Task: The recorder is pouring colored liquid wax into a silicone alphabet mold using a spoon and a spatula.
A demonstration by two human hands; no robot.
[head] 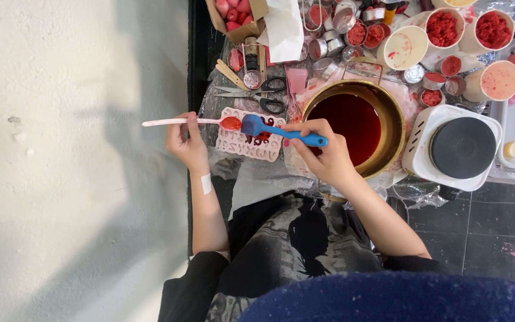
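Spoon meets spatula over the pale pink letter mold

Left hand pinches long white spoon holding red liquid, lying sideways; right hand grips blue silicone spatula, blade touching bowl.

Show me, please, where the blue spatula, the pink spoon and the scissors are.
blue spatula (pixel 281 133), head view, on its handle near the blade.
pink spoon (pixel 230 123), head view, on its red-filled bowl.
scissors (pixel 272 105), head view, on a black handle loop.

Black sleeves pushed up, grey printed top, a white plaster on the left wrist
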